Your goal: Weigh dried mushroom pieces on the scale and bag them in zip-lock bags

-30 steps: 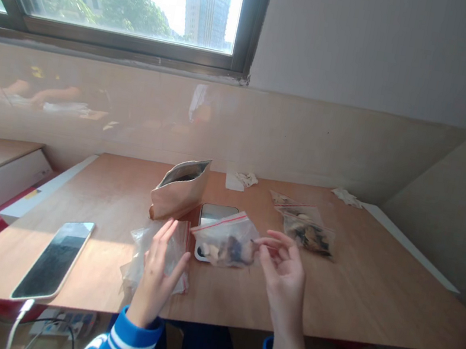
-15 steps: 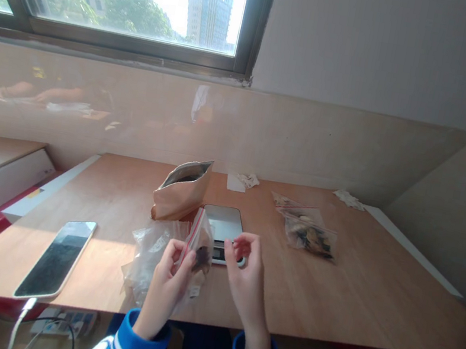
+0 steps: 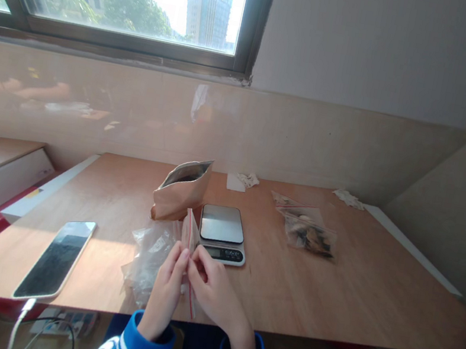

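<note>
Both of my hands are closed on a clear zip bag (image 3: 188,228) with a red seal line, held above the table's front part. My left hand (image 3: 169,280) pinches it from the left. From the right, my right hand (image 3: 213,285) pinches its edge, close against the left fingertips. My fingers hide most of the bag and what is in it. Just beyond my right hand lies a kitchen scale (image 3: 223,225) with a bare metal plate. A heap of clear plastic bags (image 3: 148,262) lies left of my left hand. Behind it stands an open brown paper pouch (image 3: 182,192).
Filled zip bags (image 3: 312,235) with dark and pale dried pieces lie to the right. A phone (image 3: 55,260) with a white cable (image 3: 24,315) sits at the left front. Crumpled paper (image 3: 248,180) and more scraps (image 3: 349,200) lie along the back of the table (image 3: 327,305).
My right hand has come left and down from over the scale and now grips the zip bag beside my left hand. The bag has turned, hiding its dark contents; the scale shows more fully.
</note>
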`<control>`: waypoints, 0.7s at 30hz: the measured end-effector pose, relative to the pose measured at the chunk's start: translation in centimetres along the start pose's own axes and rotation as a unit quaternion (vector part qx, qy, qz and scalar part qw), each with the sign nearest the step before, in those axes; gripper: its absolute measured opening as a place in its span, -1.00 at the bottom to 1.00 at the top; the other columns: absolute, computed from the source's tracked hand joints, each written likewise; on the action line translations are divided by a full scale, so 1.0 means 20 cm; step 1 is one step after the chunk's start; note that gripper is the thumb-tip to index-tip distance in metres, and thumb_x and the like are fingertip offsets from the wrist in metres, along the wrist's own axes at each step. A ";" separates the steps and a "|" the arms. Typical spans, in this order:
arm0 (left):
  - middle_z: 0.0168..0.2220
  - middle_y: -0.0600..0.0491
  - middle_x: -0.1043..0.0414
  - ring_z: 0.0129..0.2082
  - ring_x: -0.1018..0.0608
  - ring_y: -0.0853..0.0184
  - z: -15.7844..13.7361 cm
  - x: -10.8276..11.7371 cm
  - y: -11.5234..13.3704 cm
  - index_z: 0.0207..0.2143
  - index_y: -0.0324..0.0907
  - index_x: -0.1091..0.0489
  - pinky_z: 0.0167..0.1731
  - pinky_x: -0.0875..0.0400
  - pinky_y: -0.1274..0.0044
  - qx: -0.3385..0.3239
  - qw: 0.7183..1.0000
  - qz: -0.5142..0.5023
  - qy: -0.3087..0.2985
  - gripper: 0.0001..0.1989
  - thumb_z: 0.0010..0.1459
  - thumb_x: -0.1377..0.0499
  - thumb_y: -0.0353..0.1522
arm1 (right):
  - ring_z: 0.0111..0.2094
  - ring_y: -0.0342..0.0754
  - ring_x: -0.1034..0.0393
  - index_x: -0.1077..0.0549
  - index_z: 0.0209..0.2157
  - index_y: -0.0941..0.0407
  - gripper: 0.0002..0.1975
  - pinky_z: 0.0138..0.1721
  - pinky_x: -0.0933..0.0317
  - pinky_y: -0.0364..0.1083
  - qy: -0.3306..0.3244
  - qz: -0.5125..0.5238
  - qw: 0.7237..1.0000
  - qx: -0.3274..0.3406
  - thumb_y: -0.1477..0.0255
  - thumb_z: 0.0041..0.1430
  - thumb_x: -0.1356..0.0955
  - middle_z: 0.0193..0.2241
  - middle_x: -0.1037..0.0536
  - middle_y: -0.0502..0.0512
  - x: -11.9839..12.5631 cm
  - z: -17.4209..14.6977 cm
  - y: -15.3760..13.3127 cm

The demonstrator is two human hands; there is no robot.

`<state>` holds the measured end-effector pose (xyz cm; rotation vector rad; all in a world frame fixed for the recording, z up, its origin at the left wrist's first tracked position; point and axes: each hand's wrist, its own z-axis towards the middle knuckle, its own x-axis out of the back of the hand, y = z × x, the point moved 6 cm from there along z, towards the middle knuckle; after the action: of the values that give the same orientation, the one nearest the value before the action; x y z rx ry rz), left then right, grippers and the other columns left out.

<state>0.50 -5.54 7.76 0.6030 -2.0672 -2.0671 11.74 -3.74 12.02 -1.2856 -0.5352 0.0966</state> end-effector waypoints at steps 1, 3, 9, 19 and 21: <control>-0.37 0.01 -0.47 -0.28 -0.52 0.24 0.00 0.00 0.00 -0.34 -0.17 -0.44 -0.34 -0.47 0.50 -0.005 1.000 0.013 -0.009 -0.64 -0.05 -0.26 -0.07 | -0.52 -0.17 -0.20 -0.17 -0.46 0.07 -0.74 -0.49 -0.03 -0.19 -0.002 -0.001 1.000 0.003 0.29 0.31 -0.17 -0.56 -0.28 -0.10 0.00 0.00 0.00; -0.43 0.03 -0.44 -0.34 -0.51 0.25 0.00 -0.01 0.00 -0.37 -0.19 -0.43 -0.40 -0.45 0.51 0.004 0.999 0.027 -0.026 -0.63 -0.03 -0.24 -0.06 | -0.51 -0.16 -0.24 -0.18 -0.46 0.07 -0.74 -0.49 -0.04 -0.19 -0.003 0.000 1.000 0.007 0.31 0.32 -0.15 -0.55 -0.31 -0.08 0.00 -0.01 -0.02; -0.57 0.14 -0.29 -0.52 -0.41 0.37 0.02 -0.02 0.02 -0.45 -0.18 -0.37 -0.51 -0.36 0.56 -0.018 0.998 0.037 -0.044 -0.64 -0.01 -0.23 -0.05 | -0.54 -0.16 -0.24 -0.20 -0.47 0.07 -0.74 -0.50 -0.04 -0.19 0.012 0.022 0.999 0.025 0.38 0.32 -0.12 -0.58 -0.32 -0.08 0.00 0.00 -0.03; -0.69 0.26 -0.10 -0.74 -0.24 0.50 -0.01 -0.04 0.06 -0.51 -0.11 -0.11 -0.71 -0.14 0.64 -0.033 0.995 0.062 -0.072 -0.63 0.18 -0.05 -0.07 | -0.63 -0.21 -0.04 -0.07 -0.60 0.07 -0.72 -0.55 0.14 -0.18 0.139 -0.051 0.989 0.007 0.42 0.18 -0.19 -0.69 -0.10 -0.15 0.11 0.00 0.08; -0.72 0.28 -0.07 -0.75 -0.22 0.51 0.01 0.03 0.07 -0.51 -0.11 -0.08 -0.72 -0.12 0.66 -0.039 0.997 0.054 -0.031 -0.63 0.20 -0.01 -0.07 | -0.63 -0.21 0.02 -0.04 -0.59 0.06 -0.71 -0.55 0.14 -0.18 0.231 -0.040 0.972 -0.005 0.38 0.20 -0.17 -0.69 -0.04 -0.16 0.22 -0.02 0.13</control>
<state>-0.30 -5.60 9.12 0.4099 -1.9922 -2.1195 16.38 -1.80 11.05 -1.2424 -0.1859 -0.2688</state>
